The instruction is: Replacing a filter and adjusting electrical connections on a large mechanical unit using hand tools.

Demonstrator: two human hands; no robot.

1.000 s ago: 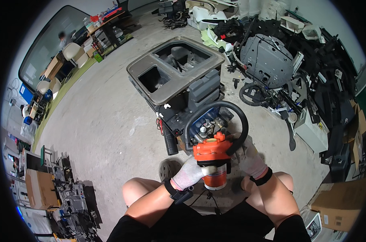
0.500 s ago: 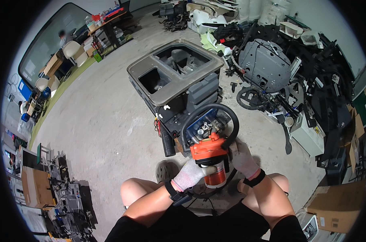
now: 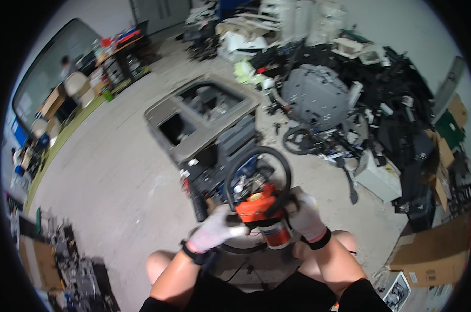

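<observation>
Right hand (image 3: 304,214), in a pale glove: fingers curled about the right side of an orange-topped pump-like unit with a transparent-looking red cylinder (image 3: 255,209), which sits just below the centre of the frame, tilted. Left hand (image 3: 215,229), also gloved: thumb spread from the fingers, at the unit's left side; cannot tell whether the thumb tip makes contact. A thick black rubber hose (image 3: 260,151) loops above the unit. Behind it, a cluster of metal parts (image 3: 250,183), partly hidden. Farther up, left of centre: a grey console with two rectangular openings (image 3: 193,148). Upper right: a flat grey panel with holes (image 3: 316,99) amid black scrap. Lower right: a brown cardboard box (image 3: 433,252).
</observation>
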